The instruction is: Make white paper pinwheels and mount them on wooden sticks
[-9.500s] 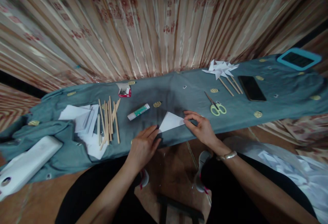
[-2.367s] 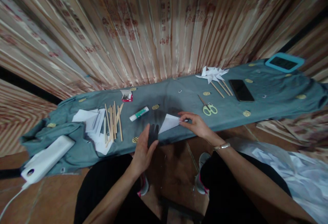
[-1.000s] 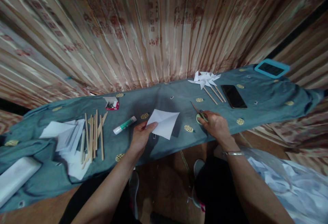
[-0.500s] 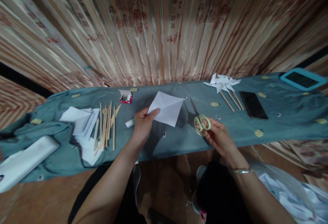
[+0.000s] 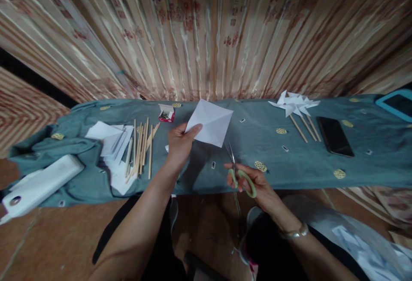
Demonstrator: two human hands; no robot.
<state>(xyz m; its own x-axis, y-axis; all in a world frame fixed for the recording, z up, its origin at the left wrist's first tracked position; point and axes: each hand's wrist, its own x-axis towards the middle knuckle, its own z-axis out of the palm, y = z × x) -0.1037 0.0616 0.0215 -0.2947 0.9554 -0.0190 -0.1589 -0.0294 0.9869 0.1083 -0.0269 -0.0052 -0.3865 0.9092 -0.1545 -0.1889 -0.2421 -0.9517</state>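
My left hand (image 5: 179, 143) pinches the left corner of a white creased paper square (image 5: 210, 122) and holds it up above the teal cloth (image 5: 302, 161). My right hand (image 5: 257, 186) grips green-handled scissors (image 5: 240, 173), fingers through the loops, blades pointing up toward the paper's lower corner. The blade tips are just below the paper and not touching it. A bangle sits on my right wrist.
Wooden sticks (image 5: 141, 148) and loose white paper sheets (image 5: 111, 143) lie to the left. A small red box of pins (image 5: 166, 113) is behind them. Finished paper pinwheels (image 5: 294, 105), a black phone (image 5: 334, 136) and a teal-cased tablet (image 5: 397, 103) lie right. A white device (image 5: 38, 184) rests far left.
The folded paper was opened into a square and lifted by my left hand. My right hand took the scissors off the cloth and brought them in under the paper.
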